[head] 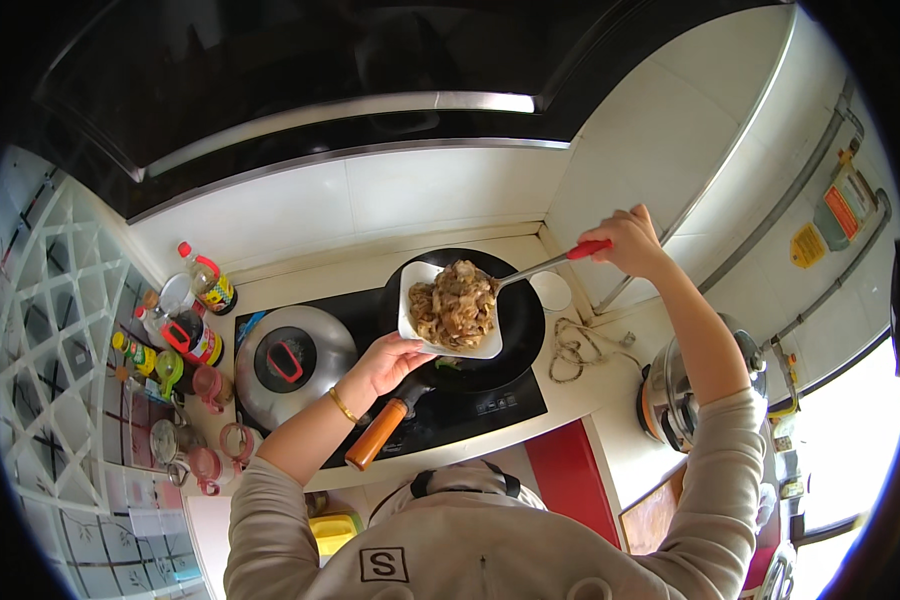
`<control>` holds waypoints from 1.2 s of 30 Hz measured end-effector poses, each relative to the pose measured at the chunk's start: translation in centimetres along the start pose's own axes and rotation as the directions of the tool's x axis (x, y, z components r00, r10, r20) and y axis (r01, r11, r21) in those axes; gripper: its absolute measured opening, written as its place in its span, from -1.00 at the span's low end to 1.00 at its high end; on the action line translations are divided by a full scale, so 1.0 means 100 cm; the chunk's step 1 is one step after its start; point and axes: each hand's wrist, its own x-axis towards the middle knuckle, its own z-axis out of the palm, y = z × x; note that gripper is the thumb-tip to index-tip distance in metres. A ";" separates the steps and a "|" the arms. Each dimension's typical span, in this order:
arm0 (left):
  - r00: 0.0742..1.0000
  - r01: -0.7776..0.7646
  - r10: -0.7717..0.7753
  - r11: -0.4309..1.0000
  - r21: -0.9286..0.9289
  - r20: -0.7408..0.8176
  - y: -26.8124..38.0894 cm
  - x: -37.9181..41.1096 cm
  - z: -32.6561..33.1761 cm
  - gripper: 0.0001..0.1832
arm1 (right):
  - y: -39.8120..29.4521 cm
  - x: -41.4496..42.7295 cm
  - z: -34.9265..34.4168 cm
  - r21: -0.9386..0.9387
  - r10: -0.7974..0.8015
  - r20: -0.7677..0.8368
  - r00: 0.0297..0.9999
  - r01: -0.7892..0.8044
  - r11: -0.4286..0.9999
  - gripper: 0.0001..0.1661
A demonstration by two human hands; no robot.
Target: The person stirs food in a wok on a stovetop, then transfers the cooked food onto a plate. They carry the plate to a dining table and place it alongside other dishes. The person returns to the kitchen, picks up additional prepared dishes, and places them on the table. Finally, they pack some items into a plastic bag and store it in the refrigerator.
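Gripped by its rim in my left hand (390, 364), a white square bowl (487, 346) is held above a black wok (521, 322). Brown sliced food, apparently meat (457, 304), is heaped in the bowl. My right hand (626, 240) grasps the red handle of a metal spatula or ladle (540, 266); its head meets the heap and is mostly hidden by it. A little green food (448, 363) shows inside the wok below the bowl. The wok's wooden handle (377, 435) points toward me over the black cooktop (506, 405).
Left of the wok sits a pan under a domed metal lid (259, 375). Sauce bottles (214, 285) and pink-handled jars (211, 390) crowd the left counter. A coiled cord (570, 352) and an electric cooker (664, 397) are at right. The range hood (330, 127) overhangs the back.
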 end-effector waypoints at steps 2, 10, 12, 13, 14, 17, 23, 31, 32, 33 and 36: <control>1.000 0.014 -0.014 1.000 0.001 0.015 -0.005 0.009 0.003 -0.66 | -0.015 0.007 -0.019 -0.130 -0.063 -0.028 0.998 0.059 0.990 -0.74; 1.000 0.008 -0.006 0.999 -0.050 0.030 -0.012 0.018 0.007 -0.75 | -0.067 0.025 -0.069 -0.519 -0.312 -0.079 0.947 0.228 0.824 -0.89; 0.999 0.005 -0.002 0.998 -0.059 0.050 -0.013 0.019 0.006 -0.74 | -0.076 0.023 -0.079 -0.608 -0.356 -0.103 0.929 0.224 0.762 -0.81; 0.998 0.007 -0.004 0.999 -0.049 0.061 -0.013 0.019 0.005 -0.71 | -0.080 0.021 -0.082 -0.649 -0.381 -0.113 0.918 0.222 0.728 -0.77; 0.997 0.008 -0.005 0.999 -0.040 0.071 -0.013 0.018 0.004 -0.68 | -0.085 0.018 -0.086 -0.672 -0.406 -0.137 0.903 0.217 0.709 -0.80; 0.996 0.003 0.001 0.999 -0.039 0.091 -0.012 0.015 0.004 -0.66 | -0.098 0.004 -0.091 -0.712 -0.484 -0.222 0.846 0.198 0.674 -0.87; 0.997 -0.002 0.007 0.998 -0.057 0.075 -0.003 0.004 0.008 -0.67 | -0.098 -0.028 -0.078 -0.679 -0.579 -0.485 0.656 0.135 0.722 -0.81; 0.996 -0.034 0.040 0.996 -0.077 0.077 0.000 -0.002 0.003 -0.66 | -0.091 -0.062 -0.063 -0.623 -0.500 -0.634 0.590 -0.007 0.782 -0.63; 0.996 -0.040 0.047 0.996 -0.079 0.082 0.001 -0.004 0.003 -0.66 | -0.090 -0.064 -0.057 -0.613 -0.490 -0.644 0.587 -0.014 0.790 -0.62; 0.995 -0.045 0.052 0.996 -0.080 0.087 0.002 -0.005 0.005 -0.66 | -0.089 -0.067 -0.055 -0.603 -0.479 -0.655 0.584 -0.023 0.797 -0.61; 0.995 -0.047 0.056 0.992 -0.113 0.087 0.002 -0.007 0.008 -0.64 | -0.081 -0.075 -0.051 -0.542 -0.402 -0.669 0.625 -0.040 0.840 -0.55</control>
